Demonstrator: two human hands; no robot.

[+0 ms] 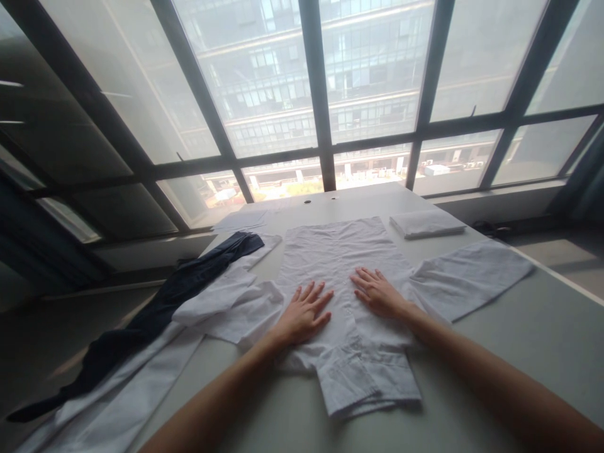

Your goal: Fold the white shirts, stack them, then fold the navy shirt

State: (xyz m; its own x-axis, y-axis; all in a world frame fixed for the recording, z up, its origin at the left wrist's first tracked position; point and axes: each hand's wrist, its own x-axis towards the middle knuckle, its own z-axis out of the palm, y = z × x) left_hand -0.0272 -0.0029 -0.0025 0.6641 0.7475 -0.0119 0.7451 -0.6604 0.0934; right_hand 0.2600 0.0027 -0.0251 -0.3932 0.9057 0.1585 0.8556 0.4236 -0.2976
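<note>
A white shirt (337,251) lies spread on the table with its collar (368,380) towards me and its hem at the far side. My left hand (306,313) rests flat on the left part of the shirt's front, fingers spread. On the right part of the front lies my right hand (376,291), palm down with its fingers stretched out. Neither hand grips the cloth. The right sleeve (472,277) is laid out to the side, while the left sleeve (226,302) is bunched and creased. Wrinkles run across the shirt's body.
Dark blue clothing (155,333) and more white cloth (136,390) hang along the white table's (514,352) left edge. A folded white stack (427,223) lies at the back right. Sheets of paper (240,220) are at the back left. Large windows (372,69) stand behind the table.
</note>
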